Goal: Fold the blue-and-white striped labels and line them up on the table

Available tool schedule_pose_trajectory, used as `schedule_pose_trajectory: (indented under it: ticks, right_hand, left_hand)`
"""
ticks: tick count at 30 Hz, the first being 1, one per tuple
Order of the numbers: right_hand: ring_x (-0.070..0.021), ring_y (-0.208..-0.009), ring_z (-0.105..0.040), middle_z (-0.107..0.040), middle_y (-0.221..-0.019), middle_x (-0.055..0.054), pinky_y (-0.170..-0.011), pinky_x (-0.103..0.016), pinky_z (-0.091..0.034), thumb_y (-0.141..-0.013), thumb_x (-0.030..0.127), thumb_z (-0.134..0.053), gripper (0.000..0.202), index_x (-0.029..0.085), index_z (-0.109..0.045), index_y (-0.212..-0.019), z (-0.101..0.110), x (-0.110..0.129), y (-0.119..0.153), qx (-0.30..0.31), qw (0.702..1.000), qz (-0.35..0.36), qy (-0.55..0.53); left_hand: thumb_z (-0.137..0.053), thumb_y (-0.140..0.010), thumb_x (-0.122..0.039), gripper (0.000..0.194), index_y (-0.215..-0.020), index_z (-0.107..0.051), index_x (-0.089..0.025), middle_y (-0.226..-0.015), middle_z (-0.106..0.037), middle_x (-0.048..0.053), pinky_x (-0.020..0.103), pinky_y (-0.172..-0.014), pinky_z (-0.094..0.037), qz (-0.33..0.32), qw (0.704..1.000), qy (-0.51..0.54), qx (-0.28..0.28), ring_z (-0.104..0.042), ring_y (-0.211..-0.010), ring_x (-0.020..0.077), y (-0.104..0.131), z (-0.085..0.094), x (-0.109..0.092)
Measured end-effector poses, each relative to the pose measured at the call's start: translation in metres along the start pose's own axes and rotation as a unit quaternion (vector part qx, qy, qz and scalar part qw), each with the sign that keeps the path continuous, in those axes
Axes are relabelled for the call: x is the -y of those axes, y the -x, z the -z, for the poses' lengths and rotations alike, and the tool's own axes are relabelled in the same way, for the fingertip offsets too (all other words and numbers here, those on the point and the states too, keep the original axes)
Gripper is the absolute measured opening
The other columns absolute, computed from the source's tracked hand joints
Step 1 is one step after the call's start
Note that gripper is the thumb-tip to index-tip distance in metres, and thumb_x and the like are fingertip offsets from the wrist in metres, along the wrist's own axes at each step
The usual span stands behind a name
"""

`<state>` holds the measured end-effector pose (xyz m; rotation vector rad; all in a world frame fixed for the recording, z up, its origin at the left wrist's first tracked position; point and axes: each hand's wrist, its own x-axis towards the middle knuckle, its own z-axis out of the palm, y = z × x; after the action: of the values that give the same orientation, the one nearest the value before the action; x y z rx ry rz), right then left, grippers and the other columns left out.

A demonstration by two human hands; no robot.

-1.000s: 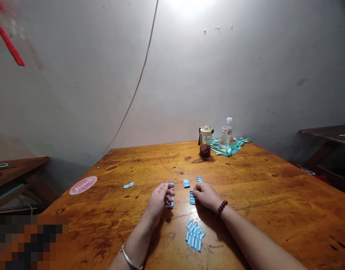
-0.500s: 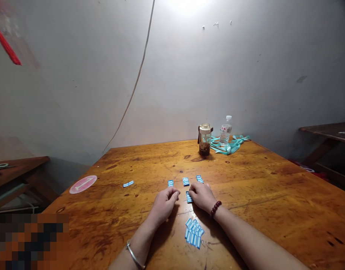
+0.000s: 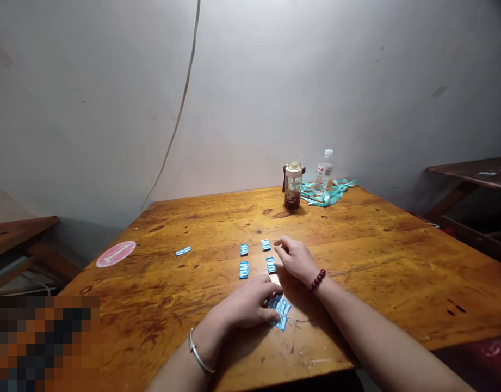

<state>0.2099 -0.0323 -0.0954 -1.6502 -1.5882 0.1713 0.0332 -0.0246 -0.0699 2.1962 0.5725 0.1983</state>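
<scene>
partly under the left hand (image 3: 250, 302): blue pieces (image 3: 283, 308)

Head feed | far side of brown wooden table (image 3: 356, 261): I see transparent lidded tumbler, dark-filled (image 3: 292, 188) | right of it, transparent white-capped plastic bottle (image 3: 323, 172), turquoise ribbon (image 3: 335, 191) around its base | table's left: flat pink disc (image 3: 116, 254), white numeral 1 | grey wall (image 3: 254, 109): thin pale cord (image 3: 185, 87)

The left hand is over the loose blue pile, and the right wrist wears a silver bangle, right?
Not quite: in the head view, the right hand wears a dark red beaded bracelet at its wrist. The left hand is over the loose blue pile.
</scene>
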Motion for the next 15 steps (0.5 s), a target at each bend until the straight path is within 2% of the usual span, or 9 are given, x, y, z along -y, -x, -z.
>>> schedule_pose_trajectory:
  ticks: [4,7,10,15]
  right_hand:
    - [-0.0135,-0.064,-0.052,-0.058,-0.071,-0.001,-0.055,-0.020,-0.033,-0.082,0.022,-0.045,0.014,0.017,-0.058,-0.085,-0.0014,0.0035,0.0014,-0.003,1.000,0.006,-0.011]
    - [-0.0134,-0.062,-0.052,-0.058,-0.068,-0.001,-0.055,-0.020,-0.033,-0.082,0.021,-0.045,0.014,0.017,-0.057,-0.086,-0.0015,0.0041,0.0015,-0.001,1.000,0.007,-0.014]
    - [-0.0131,-0.061,-0.051,-0.057,-0.068,0.000,-0.054,-0.020,-0.032,-0.082,0.021,-0.045,0.013,0.017,-0.057,-0.086,-0.0021,0.0039,0.0014,-0.002,1.000,0.011,-0.012]
    - [-0.0130,-0.061,-0.051,-0.057,-0.067,0.000,-0.055,-0.020,-0.032,-0.083,0.021,-0.046,0.012,0.017,-0.057,-0.087,-0.0035,0.0041,0.0017,0.001,1.000,0.019,-0.006]
  left_hand:
    - [-0.063,-0.060,-0.030,0.019,-0.078,-0.060,-0.022,-0.081,-0.051,0.002,0.024,-0.066,-0.034,-0.026,0.997,-0.070,0.018,-0.045,-0.075,0.0172,-0.0010,-0.0023,0.0023]
    - [-0.062,-0.062,-0.028,0.017,-0.076,-0.059,-0.020,-0.088,-0.049,0.002,0.023,-0.066,-0.035,-0.043,0.994,-0.101,0.023,-0.044,-0.077,0.0160,-0.0019,-0.0032,0.0022]
    - [-0.062,-0.062,-0.024,0.020,-0.081,-0.058,-0.021,-0.088,-0.049,0.002,0.023,-0.067,-0.035,-0.059,0.992,-0.109,0.029,-0.044,-0.079,0.0160,-0.0022,-0.0042,0.0016]
    - [-0.058,-0.066,-0.023,0.010,-0.076,-0.059,-0.019,-0.084,-0.050,0.002,0.021,-0.060,-0.034,-0.060,0.992,-0.100,0.047,-0.045,-0.072,0.0135,-0.0025,-0.0049,0.0017]
